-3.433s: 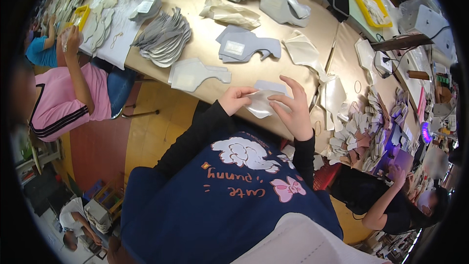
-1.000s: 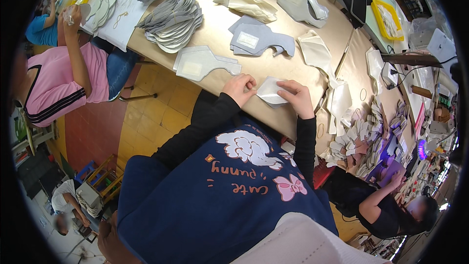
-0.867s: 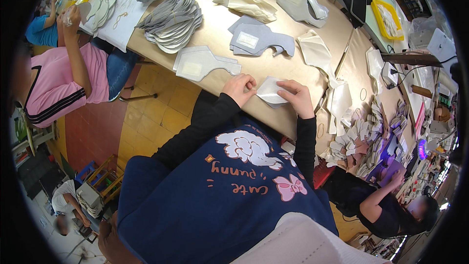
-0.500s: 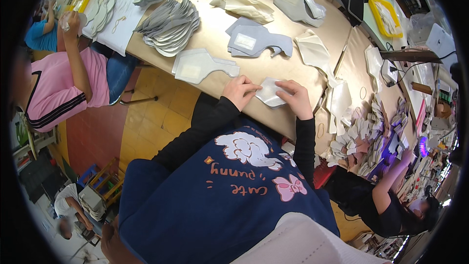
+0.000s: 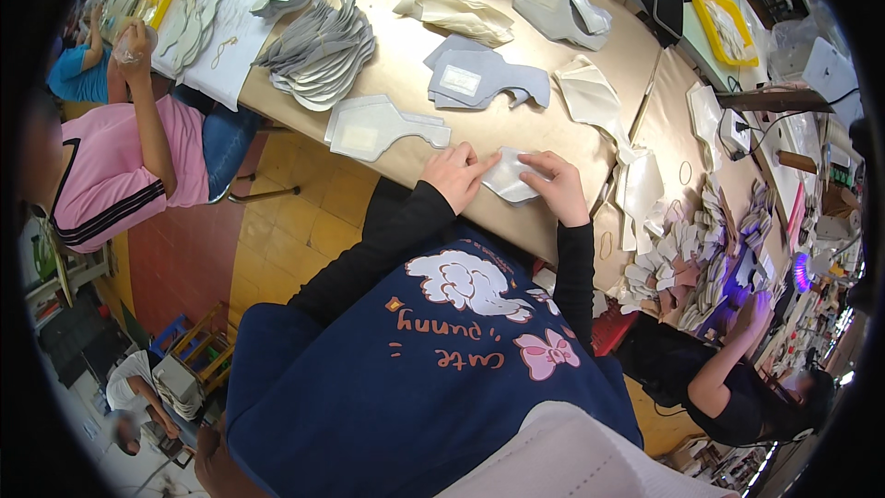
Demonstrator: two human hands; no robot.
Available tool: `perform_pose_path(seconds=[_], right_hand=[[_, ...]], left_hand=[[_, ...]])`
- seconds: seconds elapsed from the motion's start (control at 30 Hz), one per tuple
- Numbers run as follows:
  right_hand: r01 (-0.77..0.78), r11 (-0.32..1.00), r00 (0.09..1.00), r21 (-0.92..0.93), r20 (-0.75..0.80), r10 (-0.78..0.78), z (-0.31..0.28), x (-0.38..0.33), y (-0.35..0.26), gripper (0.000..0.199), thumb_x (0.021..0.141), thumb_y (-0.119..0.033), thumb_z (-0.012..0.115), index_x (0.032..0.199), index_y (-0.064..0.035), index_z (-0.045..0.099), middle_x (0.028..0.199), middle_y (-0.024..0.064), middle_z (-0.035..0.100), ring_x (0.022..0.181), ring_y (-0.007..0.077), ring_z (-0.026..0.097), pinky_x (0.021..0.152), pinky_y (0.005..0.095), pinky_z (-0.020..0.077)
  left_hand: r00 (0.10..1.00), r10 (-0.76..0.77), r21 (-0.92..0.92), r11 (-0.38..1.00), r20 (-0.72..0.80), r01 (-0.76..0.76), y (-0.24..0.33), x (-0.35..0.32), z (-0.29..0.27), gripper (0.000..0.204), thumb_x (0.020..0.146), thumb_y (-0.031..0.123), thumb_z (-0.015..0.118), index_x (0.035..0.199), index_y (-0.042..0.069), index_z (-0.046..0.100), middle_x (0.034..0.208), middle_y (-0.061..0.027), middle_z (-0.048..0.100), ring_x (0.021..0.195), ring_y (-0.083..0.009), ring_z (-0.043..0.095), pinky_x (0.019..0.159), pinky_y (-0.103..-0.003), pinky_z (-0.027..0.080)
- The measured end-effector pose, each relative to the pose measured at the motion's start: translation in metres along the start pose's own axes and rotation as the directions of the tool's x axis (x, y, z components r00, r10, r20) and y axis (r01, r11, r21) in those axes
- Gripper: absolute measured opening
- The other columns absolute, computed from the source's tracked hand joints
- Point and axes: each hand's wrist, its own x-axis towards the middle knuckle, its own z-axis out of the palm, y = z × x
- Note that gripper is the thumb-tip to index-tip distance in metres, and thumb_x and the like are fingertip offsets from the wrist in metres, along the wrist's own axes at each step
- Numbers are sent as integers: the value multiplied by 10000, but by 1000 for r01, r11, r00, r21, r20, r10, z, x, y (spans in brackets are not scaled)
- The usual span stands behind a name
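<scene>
Both hands are at a small white, slightly glossy cut piece (image 5: pixel 507 180) lying at the near edge of the table. My left hand (image 5: pixel 454 177) has its index finger stretched onto the piece's left edge, with the other fingers curled. At the right edge, my right hand (image 5: pixel 557 186) grips the piece, fingers bent over the top. Its underside is hidden. Just left of my left hand lies a pale grey cut pattern piece (image 5: pixel 369 125) with a cream patch. Beyond my hands, a stack of blue-grey cut pieces (image 5: pixel 484 74) carries a white rectangular patch.
A fanned bundle of grey pieces (image 5: pixel 318 51) lies at the table's far left. Crumpled cream pieces (image 5: pixel 590 92) and a heap of small scraps (image 5: pixel 682 267) are to the right. A yellow tray (image 5: pixel 725 28) stands far right. Co-workers sit left (image 5: pixel 129 161) and right (image 5: pixel 728 378).
My left index finger has straightened and slid slightly right along the white piece's edge. My right hand has hardly moved. The co-worker at right has shifted an arm.
</scene>
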Motion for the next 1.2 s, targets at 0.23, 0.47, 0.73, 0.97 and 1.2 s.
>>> perform_pose_path(seconds=[0.23, 0.47, 0.73, 0.97, 1.2], right_hand=[[0, 1000, 1000, -8, 0, 0, -1, 0, 0, 283, 816, -46, 700, 1097, -17, 719, 928, 81, 662, 908, 183, 651, 858, 280, 477], [72, 996, 997, -46, 10, -72, -1, -11, -20, 274, 819, -15, 690, 1089, -43, 721, 914, 80, 652, 843, 171, 655, 748, 265, 498], [340, 846, 931, -411, 18, -365, 13, -24, -33, 212, 833, -35, 675, 1028, -108, 718, 896, 38, 653, 712, 220, 656, 617, 307, 516], [419, 787, 893, -452, 50, -447, 14, -36, -49, 218, 830, -21, 675, 1029, -96, 721, 886, 46, 653, 704, 221, 651, 618, 303, 516], [140, 989, 987, -55, -69, -144, -2, -38, -49, 265, 827, 16, 683, 1085, -30, 721, 900, 67, 633, 793, 153, 644, 705, 259, 504]], left_hand=[[985, -118, -335, 930, 122, 153, -8, 6, -9, 522, 837, 101, 607, 1348, 203, 571, 886, -75, 537, 829, -263, 578, 736, -391, 487], [988, -84, -338, 933, 127, 123, -11, 8, -13, 478, 847, 45, 589, 1311, 159, 594, 889, -80, 551, 809, -242, 599, 759, -345, 499], [996, -73, -468, 879, 56, 91, -11, 13, -2, 253, 875, 93, 561, 1078, 172, 692, 958, -34, 650, 921, -238, 626, 753, -383, 478], [993, -57, -306, 948, 108, 88, -11, 16, 2, 201, 887, 97, 569, 1025, 133, 709, 961, -60, 635, 897, -271, 626, 791, -387, 486], [998, 51, -307, 951, 21, -42, -12, 7, -4, 401, 799, 44, 662, 1192, 115, 639, 1008, -59, 605, 919, -265, 598, 782, -367, 480]])
